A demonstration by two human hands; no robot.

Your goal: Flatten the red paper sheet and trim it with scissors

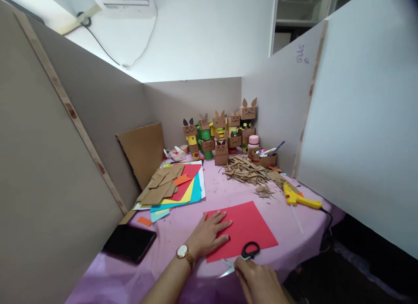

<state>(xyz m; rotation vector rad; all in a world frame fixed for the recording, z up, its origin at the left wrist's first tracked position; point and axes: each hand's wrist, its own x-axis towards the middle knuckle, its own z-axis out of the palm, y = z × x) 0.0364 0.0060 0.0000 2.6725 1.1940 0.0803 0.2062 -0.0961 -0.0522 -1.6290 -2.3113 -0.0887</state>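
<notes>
A red sheet of paper (250,223) lies flat near the front of the table. My left hand (210,234) rests on its left part, fingers spread, with a watch (183,251) on the wrist. At the sheet's lower edge my right hand (256,275) grips a pair of scissors (251,250) with black handles. One handle loop overlaps the paper, and the parted blades point left, just below the sheet's edge. My right fingers cover part of the scissors.
Cardboard pieces (163,184) lie on coloured sheets (196,188) at left, above a black tablet (129,243). Cardboard scraps (244,170) and a yellow glue gun (300,198) occupy the right. Cardboard animal figures (221,151) stand behind. Partition panels (274,99) enclose the table.
</notes>
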